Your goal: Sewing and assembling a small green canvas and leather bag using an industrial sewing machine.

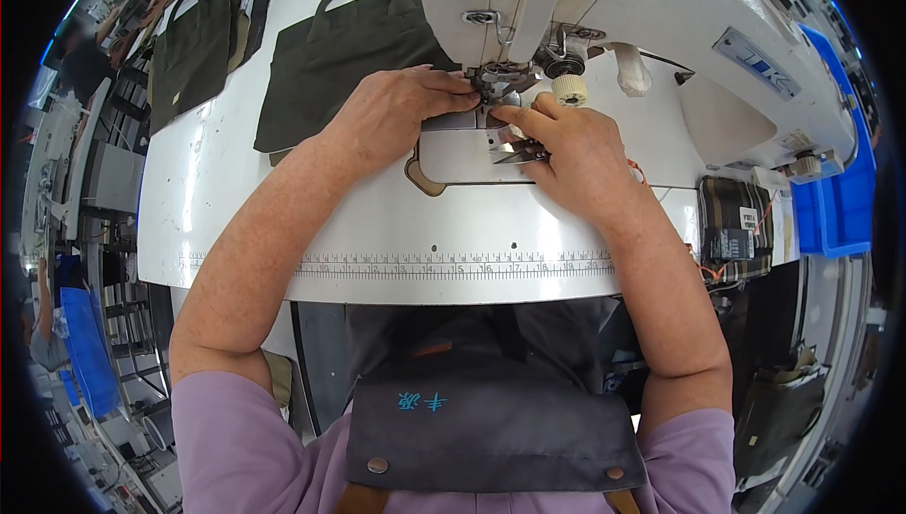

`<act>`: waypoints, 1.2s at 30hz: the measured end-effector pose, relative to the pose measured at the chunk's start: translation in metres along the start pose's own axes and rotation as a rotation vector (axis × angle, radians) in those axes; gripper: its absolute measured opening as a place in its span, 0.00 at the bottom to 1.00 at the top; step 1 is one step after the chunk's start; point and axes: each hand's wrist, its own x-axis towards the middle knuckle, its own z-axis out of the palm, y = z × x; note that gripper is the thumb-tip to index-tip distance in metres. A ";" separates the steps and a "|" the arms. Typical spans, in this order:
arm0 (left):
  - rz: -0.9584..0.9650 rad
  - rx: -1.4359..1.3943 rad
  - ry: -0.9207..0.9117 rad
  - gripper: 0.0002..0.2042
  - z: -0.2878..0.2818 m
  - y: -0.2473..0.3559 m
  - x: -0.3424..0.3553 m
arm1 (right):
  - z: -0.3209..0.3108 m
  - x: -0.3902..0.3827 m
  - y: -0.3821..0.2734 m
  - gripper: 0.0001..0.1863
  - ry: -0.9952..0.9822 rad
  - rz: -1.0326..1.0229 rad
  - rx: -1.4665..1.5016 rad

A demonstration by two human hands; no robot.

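A dark green fabric bag with a loop handle lies on the white sewing table, its right side running in under my left hand. My left hand is closed at the bag's edge, fingertips beside the presser foot of the sewing machine. What lies right under these fingertips is hidden. My right hand is closed around small metal thread snips, whose blades point left over the metal plate. Its index finger and thumb reach close to the needle area, opposite my left fingertips.
Another dark green bag lies at the table's far left. A printed ruler strip runs along the front edge. At right are a striped fabric pouch with orange threads and a blue bin. More dark fabric hangs lower right.
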 end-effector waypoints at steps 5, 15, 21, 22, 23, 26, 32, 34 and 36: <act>-0.005 0.028 -0.042 0.27 0.000 0.013 -0.009 | 0.000 0.002 0.000 0.27 0.018 -0.029 -0.038; -0.168 0.134 -0.370 0.23 -0.040 0.060 0.003 | 0.000 0.001 -0.002 0.28 -0.007 -0.034 -0.079; 0.037 -0.137 -0.057 0.22 -0.004 0.030 -0.029 | 0.001 0.000 -0.003 0.26 0.022 -0.054 -0.094; -0.031 -0.148 -0.021 0.22 -0.001 0.039 -0.032 | 0.002 0.000 -0.003 0.26 0.037 -0.056 -0.077; -0.100 -0.168 0.015 0.23 0.005 0.046 -0.032 | 0.005 0.001 0.000 0.26 0.044 -0.054 -0.062; -0.181 -0.135 0.016 0.23 0.012 0.066 -0.030 | 0.006 -0.002 0.003 0.26 0.071 -0.062 -0.056; -0.217 -0.060 0.020 0.24 0.013 0.066 -0.025 | 0.005 -0.002 -0.001 0.26 0.082 -0.050 -0.104; -0.216 -0.043 0.018 0.24 0.017 0.065 -0.023 | 0.004 -0.003 0.000 0.26 0.078 -0.044 -0.094; -0.217 -0.027 0.016 0.25 0.019 0.066 -0.023 | 0.003 -0.004 0.002 0.26 0.073 -0.039 -0.083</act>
